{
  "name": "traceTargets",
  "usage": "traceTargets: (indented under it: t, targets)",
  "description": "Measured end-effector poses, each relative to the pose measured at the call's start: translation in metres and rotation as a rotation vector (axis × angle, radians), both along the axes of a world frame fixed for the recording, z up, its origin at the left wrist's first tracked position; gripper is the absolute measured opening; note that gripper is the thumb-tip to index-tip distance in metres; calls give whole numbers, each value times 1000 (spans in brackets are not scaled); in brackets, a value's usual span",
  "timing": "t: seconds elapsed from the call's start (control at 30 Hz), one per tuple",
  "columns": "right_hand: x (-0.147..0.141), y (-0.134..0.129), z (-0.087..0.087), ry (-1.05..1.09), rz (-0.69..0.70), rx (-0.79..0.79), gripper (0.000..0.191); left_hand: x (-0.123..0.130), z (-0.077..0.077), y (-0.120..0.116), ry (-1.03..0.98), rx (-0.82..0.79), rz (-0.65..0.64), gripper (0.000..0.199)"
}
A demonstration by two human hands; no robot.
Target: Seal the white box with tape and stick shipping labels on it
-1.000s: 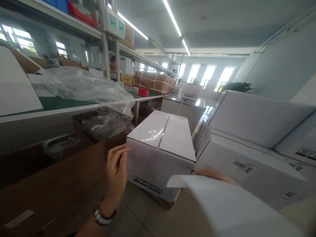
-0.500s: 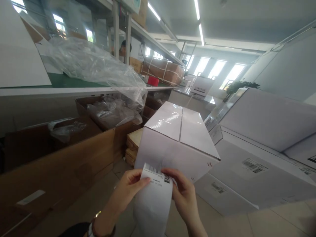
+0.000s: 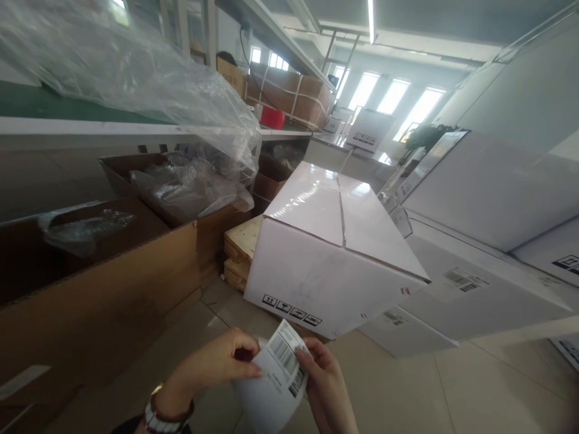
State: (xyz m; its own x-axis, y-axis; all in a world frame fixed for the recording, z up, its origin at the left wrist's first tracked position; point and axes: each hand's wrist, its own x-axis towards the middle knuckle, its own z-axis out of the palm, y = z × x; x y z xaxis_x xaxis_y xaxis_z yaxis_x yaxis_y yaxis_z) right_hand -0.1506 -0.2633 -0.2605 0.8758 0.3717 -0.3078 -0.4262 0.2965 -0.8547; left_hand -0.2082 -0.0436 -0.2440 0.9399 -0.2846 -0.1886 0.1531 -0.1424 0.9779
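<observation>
Both my hands hold a white strip of label paper (image 3: 275,380) low in the view. My left hand (image 3: 212,364) pinches its left edge, and a bracelet sits on that wrist. My right hand (image 3: 328,386) grips the right edge, where a barcode label is printed. Just beyond the hands stands a closed white carton (image 3: 335,253) with handling symbols on its near face and a taped top seam. It rests partly on a wooden pallet (image 3: 239,250).
Large white cartons (image 3: 479,241) with barcode labels are stacked to the right. To the left stand open brown cardboard boxes (image 3: 104,295) holding plastic bags, under a workbench (image 3: 90,123) draped with clear plastic film (image 3: 136,78). More cartons sit further back.
My view tilted downward and my hands dropped lower in the frame. The label strip is now curled between my fingers, its barcode end turned to the right.
</observation>
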Motion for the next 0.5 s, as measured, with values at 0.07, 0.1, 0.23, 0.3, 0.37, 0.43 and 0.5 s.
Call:
traceTargets:
  t: [0.07, 0.1, 0.23, 0.3, 0.37, 0.43, 0.5]
  targets:
    - [6, -2, 0, -5, -90, -12, 34, -1, -4, 5, 52, -33, -59, 51]
    - [9, -3, 0, -4, -136, -21, 35, -2, -5, 7, 73, -44, -96, 53]
    - [17, -6, 2, 31, -246, -50, 37, -5, -1, 14, 28, -50, -118, 55]
    - [16, -6, 3, 50, -242, -40, 37, -6, 0, 18, -58, -61, -108, 55]
    - [12, -4, 4, 57, -218, -29, 37, -6, 0, 23, -116, -57, -131, 55]
    - [8, -2, 7, 35, -177, -31, 37, -6, -1, 26, -128, -32, -146, 56]
    - [4, 0, 9, -13, -121, -48, 36, -6, -2, 25, -102, -24, -130, 58]
